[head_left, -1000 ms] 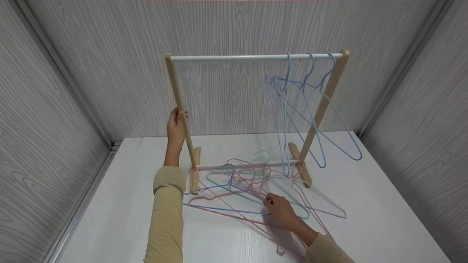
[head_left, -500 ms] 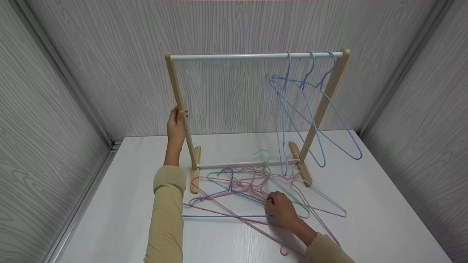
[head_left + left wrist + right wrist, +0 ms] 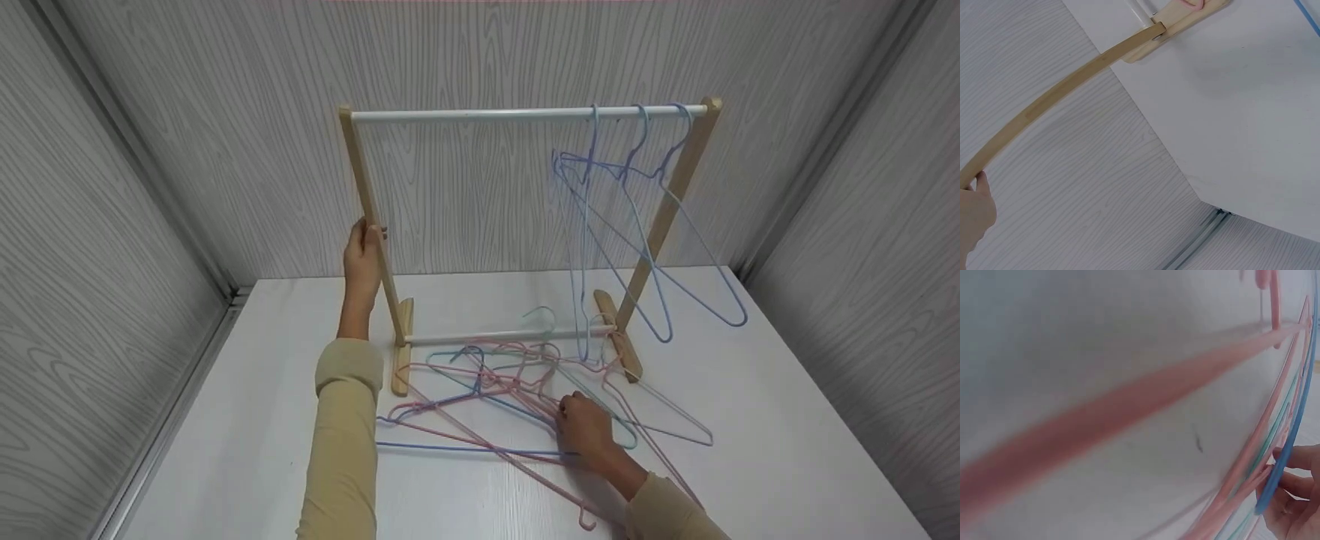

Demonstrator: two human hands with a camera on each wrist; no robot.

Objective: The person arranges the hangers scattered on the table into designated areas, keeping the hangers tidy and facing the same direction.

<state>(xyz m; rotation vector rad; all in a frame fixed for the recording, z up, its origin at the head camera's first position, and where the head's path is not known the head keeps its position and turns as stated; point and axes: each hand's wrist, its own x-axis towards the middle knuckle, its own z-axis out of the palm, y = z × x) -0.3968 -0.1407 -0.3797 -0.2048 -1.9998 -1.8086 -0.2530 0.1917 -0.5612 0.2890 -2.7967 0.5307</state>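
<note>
My left hand [image 3: 361, 259] grips the left wooden post [image 3: 364, 176] of a small clothes rack about halfway up; the left wrist view shows its thumb [image 3: 982, 184] against the post. Low over the table, my right hand [image 3: 586, 431] pinches a blue hanger [image 3: 469, 448] near its right corner. In the right wrist view, fingers curl at the blue hanger [image 3: 1296, 422], with pink hangers [image 3: 1247, 450] running close beside it. The blue hanger overlaps a tangle of pink hangers and a green hanger [image 3: 630, 445]. Three blue hangers [image 3: 739, 322] hang at the right end of the white top rail [image 3: 472, 115].
A white lower bar [image 3: 457, 338] joins the rack's wooden feet [image 3: 619, 349] behind the tangle. A pink hanger's hook [image 3: 586, 520] points toward the front edge. Wood-grain panels [image 3: 480, 187] enclose the white table [image 3: 247, 420] at the back and sides.
My right hand has shifted slightly right with the blue hanger. Pink hangers lying over the lower bar have slid forward off it. My left hand stays on the post.
</note>
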